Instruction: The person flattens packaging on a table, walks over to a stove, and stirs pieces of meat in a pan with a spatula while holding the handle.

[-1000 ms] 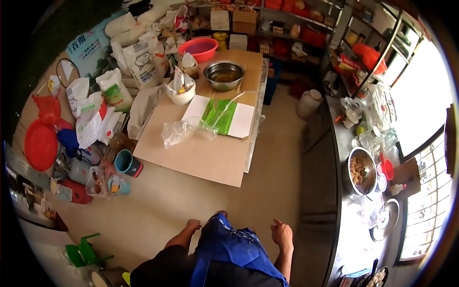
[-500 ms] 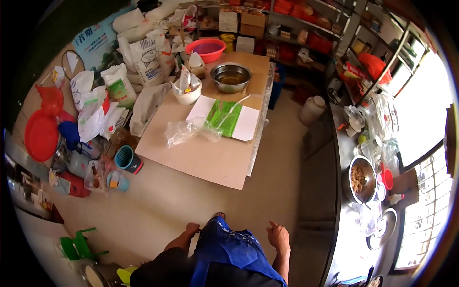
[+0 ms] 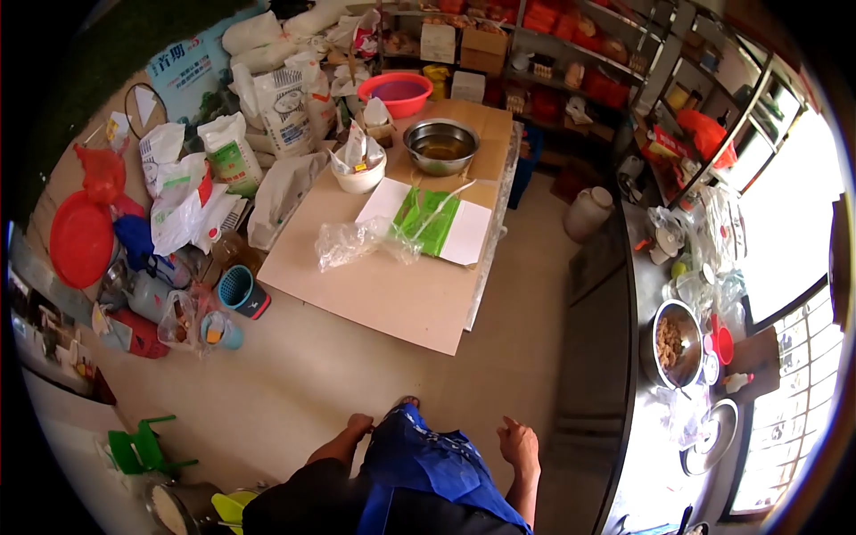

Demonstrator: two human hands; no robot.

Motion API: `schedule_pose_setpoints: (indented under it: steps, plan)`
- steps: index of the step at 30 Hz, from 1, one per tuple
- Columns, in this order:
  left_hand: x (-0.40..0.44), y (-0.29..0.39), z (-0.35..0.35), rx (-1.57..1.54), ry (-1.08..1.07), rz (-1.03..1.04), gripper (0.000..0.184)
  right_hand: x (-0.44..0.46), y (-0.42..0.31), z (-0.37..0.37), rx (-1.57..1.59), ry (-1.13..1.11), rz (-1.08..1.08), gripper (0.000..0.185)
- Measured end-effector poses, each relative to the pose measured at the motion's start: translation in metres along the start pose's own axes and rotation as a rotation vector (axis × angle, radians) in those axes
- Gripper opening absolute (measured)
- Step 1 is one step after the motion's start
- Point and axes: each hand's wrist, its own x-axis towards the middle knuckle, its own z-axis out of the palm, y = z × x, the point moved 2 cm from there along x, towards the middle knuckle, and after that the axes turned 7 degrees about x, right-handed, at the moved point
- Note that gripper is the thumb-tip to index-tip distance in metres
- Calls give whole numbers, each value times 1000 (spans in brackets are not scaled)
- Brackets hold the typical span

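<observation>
Beside the blue apron [image 3: 415, 459], my left hand [image 3: 360, 425] hangs low with its fingers curled in, and nothing shows in it. On the other side my right hand [image 3: 519, 441] is held away from the apron, loosely curled, and no object is visible in its fingers. Both hands are well apart from the cardboard-topped table [image 3: 374, 308] ahead. On that table are a crumpled clear plastic bag [image 3: 346, 243], a green and white sheet [image 3: 426, 220], a white bowl [image 3: 360, 181] with packets in it and a steel basin [image 3: 442, 165] containing liquid.
Along the right runs a counter [image 3: 646, 446] with a steel bowl [image 3: 658, 370] of brown food. A milk-can-shaped container [image 3: 588, 214] stands by it. Sacks [image 3: 283, 116], a teal bin [image 3: 236, 287] and a red tub [image 3: 82, 241] line the left. A green chair [image 3: 143, 450] is lower left.
The view has turned slightly, so the table and shelves sit a little farther right. My hands keep almost the same pose beside the apron.
</observation>
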Motion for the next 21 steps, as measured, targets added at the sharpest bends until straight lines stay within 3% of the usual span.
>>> schedule_pose_setpoints:
  steps: [2,6,9,11,14,15,19,21]
  plan:
    - [-7,0,0,-86,24,-79,31,1,3,1,46,-14,27,36]
    - [-5,-9,-2,-142,-25,-46,26,-5,6,2,39,12,-23,36]
    - [34,-33,7,353,1,333,23,-4,3,-1,-26,-61,26,37]
    - [12,-11,-2,551,52,417,18,-2,3,-3,-14,-72,36,38]
    - [-9,-1,-1,222,-15,234,16,-6,6,1,4,-46,86,38]
    - [-8,-3,0,-113,-29,31,16,-4,4,0,-2,-48,73,37]
    - [6,-25,3,-68,-22,192,19,-3,-6,-3,39,-59,79,38]
    - [7,-20,1,4,0,393,19,-6,1,3,6,-59,55,38]
